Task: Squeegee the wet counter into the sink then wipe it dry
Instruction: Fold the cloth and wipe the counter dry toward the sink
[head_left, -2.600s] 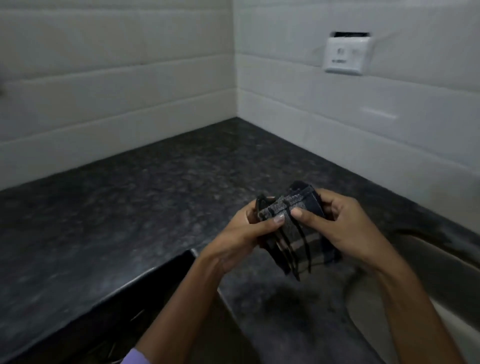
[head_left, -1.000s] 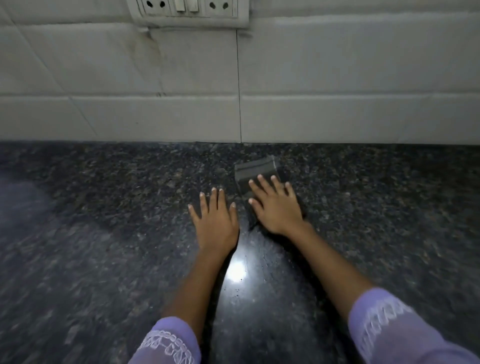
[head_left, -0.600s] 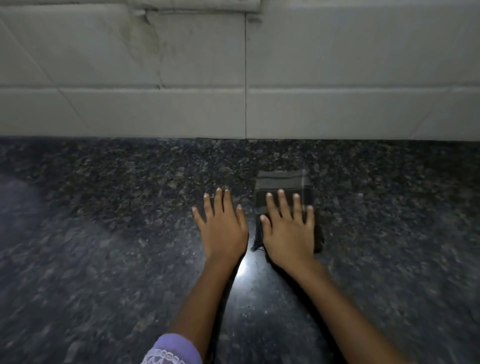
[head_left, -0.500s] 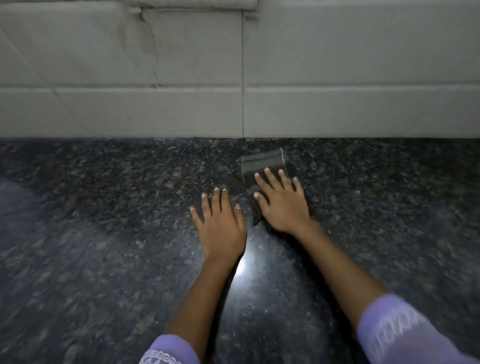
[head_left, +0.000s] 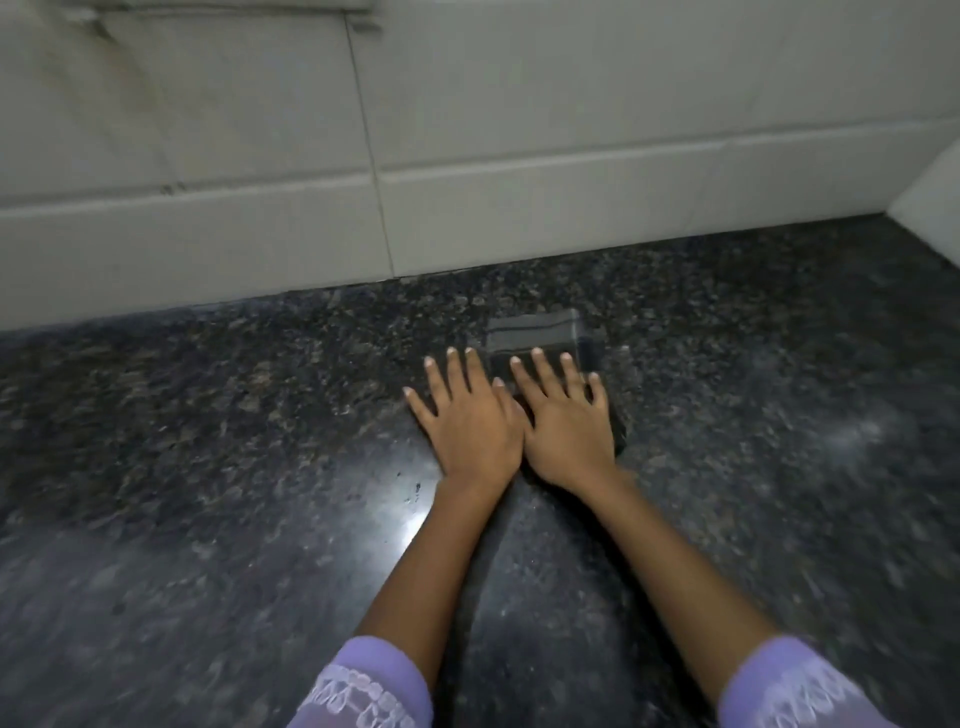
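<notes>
A folded dark grey striped cloth (head_left: 535, 336) lies flat on the black speckled granite counter (head_left: 208, 467), a short way in front of the wall. My right hand (head_left: 563, 423) presses flat on the cloth, fingers spread, covering its near half. My left hand (head_left: 470, 421) lies flat on the bare counter right beside it, thumb side touching my right hand. No sink or squeegee is in view.
A white tiled wall (head_left: 467, 156) runs along the back of the counter. A second tiled wall (head_left: 935, 202) meets it at the far right corner. A bright light reflection (head_left: 410, 525) shines on the counter near my left wrist.
The cloth went from both hands onto the counter. Over the last second my right hand has slid it back and forth; now it sits further right, with my hands touching.
</notes>
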